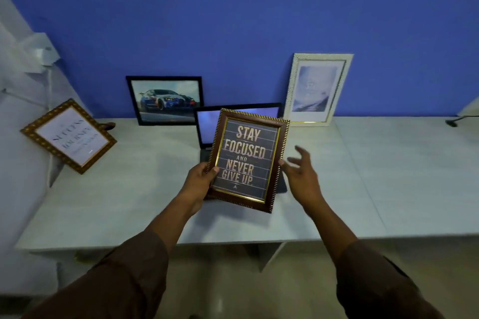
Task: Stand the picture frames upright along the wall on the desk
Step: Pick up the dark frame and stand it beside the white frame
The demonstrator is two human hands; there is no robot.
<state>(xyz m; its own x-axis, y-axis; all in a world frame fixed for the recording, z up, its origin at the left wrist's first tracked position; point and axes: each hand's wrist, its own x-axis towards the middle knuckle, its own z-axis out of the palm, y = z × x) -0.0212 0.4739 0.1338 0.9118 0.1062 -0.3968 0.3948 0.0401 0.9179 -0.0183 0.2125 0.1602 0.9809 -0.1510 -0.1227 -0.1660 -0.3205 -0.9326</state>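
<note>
Nearest, two brown sleeves reach forward over the near edge of the pale desk [363, 189]. The left hand [201, 184] grasps the lower left edge of a brown frame [248, 159] with gold beaded trim, thumb on its front, holding it tilted above the desk's middle. Its print reads "STAY FOCUSED AND NEVER GIVE UP". The right hand [302, 171] is released, fingers spread, just beside the frame's right edge; contact cannot be told.

Behind the held frame, an open laptop [207, 122] sits on the desk, mostly hidden.

Four frames in all. To the far left, an ornate gold frame [68, 136] leans tilted at the desk's left end; its text is blurred, with "SUCCESS" just legible. At the far edge, a black frame [166, 100] showing a sports car stands against the blue wall [233, 21], left of the laptop. A white frame [317, 89] with a pale, unreadable print leans on the wall to the right.
</note>
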